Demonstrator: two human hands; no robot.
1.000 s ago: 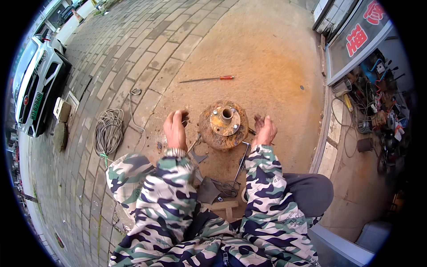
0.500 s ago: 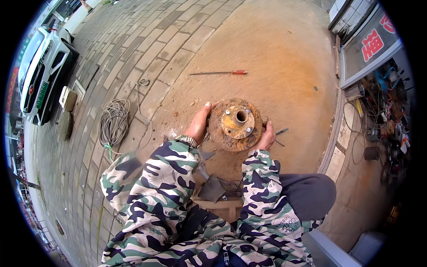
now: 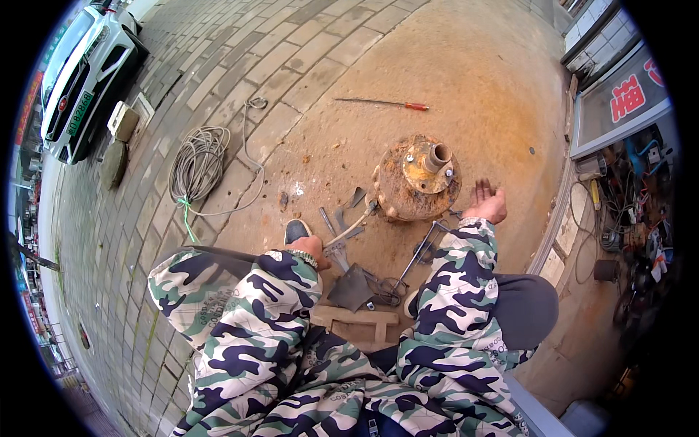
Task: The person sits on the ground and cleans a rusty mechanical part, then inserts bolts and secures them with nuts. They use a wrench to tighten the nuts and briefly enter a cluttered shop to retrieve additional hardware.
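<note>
A rusty round metal unit, pump-like [image 3: 419, 193], stands on the dirt-stained ground, its bolted flange and short open pipe facing up. My left hand [image 3: 312, 251] is closed, off to its near left above my shoe. A pale, slightly curved, cable-like length [image 3: 349, 230] runs from a dark end at the unit's near-left edge to this hand's fingers; whether it is a cable or a handle is unclear. My right hand [image 3: 488, 204] is open and empty just right of the unit, palm partly up, fingers apart, not touching it.
A red-handled screwdriver [image 3: 382, 103] lies beyond the unit. A hacksaw-like metal frame [image 3: 421, 251], flat metal tools and a dark sheet [image 3: 351, 288] lie before me, near a wooden stool [image 3: 353, 317]. Coiled cable [image 3: 198, 171] and a parked car [image 3: 84, 80] are left; clutter [image 3: 641, 182] is right.
Both hands have come off the rusty unit. The left has drawn back toward me and closed; the right has opened beside the unit. The view has shifted, and tools on the ground now show.
</note>
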